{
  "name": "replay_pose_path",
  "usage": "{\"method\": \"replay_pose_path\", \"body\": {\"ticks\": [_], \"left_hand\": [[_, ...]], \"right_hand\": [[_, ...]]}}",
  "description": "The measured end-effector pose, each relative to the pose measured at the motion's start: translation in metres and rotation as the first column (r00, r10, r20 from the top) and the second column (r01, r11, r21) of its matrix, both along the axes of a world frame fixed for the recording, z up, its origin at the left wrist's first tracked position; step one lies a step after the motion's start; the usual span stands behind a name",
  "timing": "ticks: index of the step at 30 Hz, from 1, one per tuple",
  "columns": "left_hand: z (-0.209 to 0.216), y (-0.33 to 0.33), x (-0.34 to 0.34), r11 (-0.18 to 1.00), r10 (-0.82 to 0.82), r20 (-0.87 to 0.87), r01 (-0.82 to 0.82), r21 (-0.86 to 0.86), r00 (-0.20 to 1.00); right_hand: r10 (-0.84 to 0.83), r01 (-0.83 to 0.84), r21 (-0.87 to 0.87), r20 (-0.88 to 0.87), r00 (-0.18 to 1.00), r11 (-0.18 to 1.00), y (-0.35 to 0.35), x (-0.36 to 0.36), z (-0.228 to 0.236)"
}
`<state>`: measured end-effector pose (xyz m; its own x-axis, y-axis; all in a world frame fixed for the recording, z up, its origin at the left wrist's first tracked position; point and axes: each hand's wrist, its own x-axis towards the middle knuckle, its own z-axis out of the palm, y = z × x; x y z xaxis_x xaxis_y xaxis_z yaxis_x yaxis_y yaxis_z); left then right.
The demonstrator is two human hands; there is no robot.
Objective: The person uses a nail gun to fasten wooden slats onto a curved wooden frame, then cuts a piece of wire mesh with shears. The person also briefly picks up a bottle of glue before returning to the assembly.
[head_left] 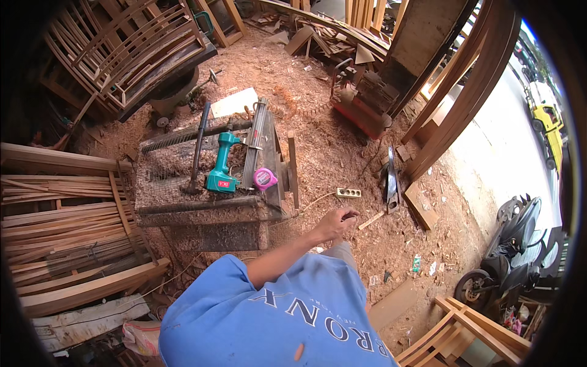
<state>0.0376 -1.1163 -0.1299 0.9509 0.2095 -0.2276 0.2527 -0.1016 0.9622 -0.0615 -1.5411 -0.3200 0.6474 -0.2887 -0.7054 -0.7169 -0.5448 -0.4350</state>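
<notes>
My left hand [336, 225] reaches out over the shavings-covered floor, its fingers curled closed. A small dark spot shows at the fingertips; whether they hold anything I cannot make out. My right hand is not in view. Just beyond the left hand lie a cream power strip [348, 192] and a thin wood strip [371, 220]. A hand saw [392, 180] rests to their right. On the low workbench [202, 214] to the left are a hammer [199, 144], a teal nail gun [222, 162], a long grey metal tool [252, 147] and a pink tape measure [265, 178].
Stacked timber [67, 226] fills the left side. A wooden frame with curved slats [134, 55] stands far left. A red wheeled machine [364, 113] is at the far right. A motorcycle [513, 251] and another wooden frame [465, 330] stand at the right. Shavings cover the floor.
</notes>
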Motion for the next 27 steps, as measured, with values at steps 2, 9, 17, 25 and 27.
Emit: {"method": "replay_pose_path", "body": {"ticks": [2, 9, 17, 25, 27], "left_hand": [[-0.026, -0.004, 0.036, 0.999, 0.045, -0.031, -0.044, 0.019, 0.999], [-0.049, 0.039, 0.124, 0.945, 0.32, -0.277, -0.328, 0.017, 0.906], [-0.022, 0.163, 0.234, 0.633, 0.679, -0.223, -0.712, -0.305, 0.699], [0.007, 0.288, 0.291, -0.097, 0.991, -0.13, -0.759, -0.644, -0.017], [0.02, 0.302, 0.28, -0.261, 0.963, -0.125, -0.713, -0.651, -0.239]], "right_hand": [[0.057, -0.058, -0.012, -0.064, 0.996, 0.998, 0.004, 0.057, -0.004], [0.424, -0.423, -0.031, 0.052, 0.904, 0.906, 0.122, 0.39, 0.019], [0.728, -0.894, 0.118, 0.54, 0.422, 0.431, 0.482, 0.603, 0.119], [0.541, -0.847, -0.113, 0.724, -0.428, -0.52, 0.721, 0.53, 0.239], [0.335, -0.677, -0.218, 0.739, -0.585, -0.702, 0.755, 0.509, 0.254]]}}
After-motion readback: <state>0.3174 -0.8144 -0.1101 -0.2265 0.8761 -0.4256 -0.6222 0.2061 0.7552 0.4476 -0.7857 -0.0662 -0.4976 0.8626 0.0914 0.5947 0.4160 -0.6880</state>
